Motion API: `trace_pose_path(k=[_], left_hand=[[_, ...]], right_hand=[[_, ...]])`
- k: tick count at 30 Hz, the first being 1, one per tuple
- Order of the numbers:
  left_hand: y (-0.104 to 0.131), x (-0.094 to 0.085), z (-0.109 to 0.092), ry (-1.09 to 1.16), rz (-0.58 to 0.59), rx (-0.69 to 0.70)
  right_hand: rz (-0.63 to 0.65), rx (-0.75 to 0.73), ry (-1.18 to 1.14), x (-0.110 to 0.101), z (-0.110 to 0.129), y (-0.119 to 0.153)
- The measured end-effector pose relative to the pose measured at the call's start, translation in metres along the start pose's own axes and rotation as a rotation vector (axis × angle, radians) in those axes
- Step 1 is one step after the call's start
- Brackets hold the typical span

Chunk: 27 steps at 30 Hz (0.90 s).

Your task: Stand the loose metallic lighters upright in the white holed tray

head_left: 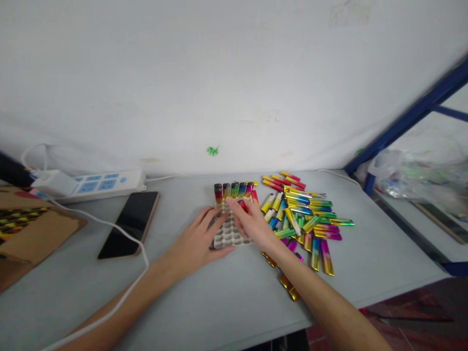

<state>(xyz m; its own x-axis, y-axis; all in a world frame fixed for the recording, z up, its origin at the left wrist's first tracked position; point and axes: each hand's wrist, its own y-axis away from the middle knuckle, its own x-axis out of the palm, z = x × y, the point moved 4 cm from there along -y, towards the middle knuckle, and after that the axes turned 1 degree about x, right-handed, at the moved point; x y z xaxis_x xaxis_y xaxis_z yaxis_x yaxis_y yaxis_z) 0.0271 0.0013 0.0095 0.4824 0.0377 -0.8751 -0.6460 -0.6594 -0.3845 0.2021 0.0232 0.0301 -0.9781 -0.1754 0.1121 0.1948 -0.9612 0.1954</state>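
A white tray (pixel 231 236) with rows of small holes lies on the table. Along its back row several metallic-coloured lighters (pixel 234 189) stand upright with their black tops up. My left hand (pixel 199 236) grips the tray's left side, its thumb along the front edge and its fingers reaching over the holes. Over the tray's right part, my right hand (pixel 256 225) is closed in a pinch on a red lighter (pixel 243 206), most of which the fingers hide. A loose pile of shiny lighters (pixel 292 222) in yellow, green, blue, red and purple lies right of the tray.
On the left lie a dark phone (pixel 129 225), a white power strip (pixel 106 184) and an open cardboard box (pixel 40 234). A white cable (pixel 144 253) crosses above my left forearm. A blue metal frame (pixel 405 122) and plastic bags (pixel 413 175) are at right; a wall (pixel 234 87) stands behind.
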Motion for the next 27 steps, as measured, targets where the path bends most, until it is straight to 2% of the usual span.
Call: trace_pose_path(k=[3,7,11,13,17,21,27], left_hand=[[0.000,0.000,-0.001,-0.018,0.006,-0.008],[0.000,0.001,-0.002,-0.022,0.011,-0.017],[0.001,0.001,-0.003,-0.035,0.001,-0.025],[0.001,0.001,-0.005,-0.052,-0.002,-0.024],[0.002,0.001,-0.006,-0.039,-0.006,-0.052],[0.001,0.001,-0.008,-0.057,-0.003,-0.048],[0.000,0.001,-0.009,-0.057,-0.001,-0.053]], right_hand=[[-0.002,-0.089,0.066,-0.002,0.002,0.001],[0.082,-0.238,0.184,-0.003,0.010,0.002],[-0.021,-0.516,0.496,-0.009,0.032,0.003],[-0.040,-0.585,0.610,-0.010,0.041,0.002],[-0.010,-0.614,0.749,-0.010,0.050,-0.010],[0.068,-0.591,0.949,-0.007,0.046,-0.023],[0.120,-0.552,1.216,-0.004,0.049,-0.026]])
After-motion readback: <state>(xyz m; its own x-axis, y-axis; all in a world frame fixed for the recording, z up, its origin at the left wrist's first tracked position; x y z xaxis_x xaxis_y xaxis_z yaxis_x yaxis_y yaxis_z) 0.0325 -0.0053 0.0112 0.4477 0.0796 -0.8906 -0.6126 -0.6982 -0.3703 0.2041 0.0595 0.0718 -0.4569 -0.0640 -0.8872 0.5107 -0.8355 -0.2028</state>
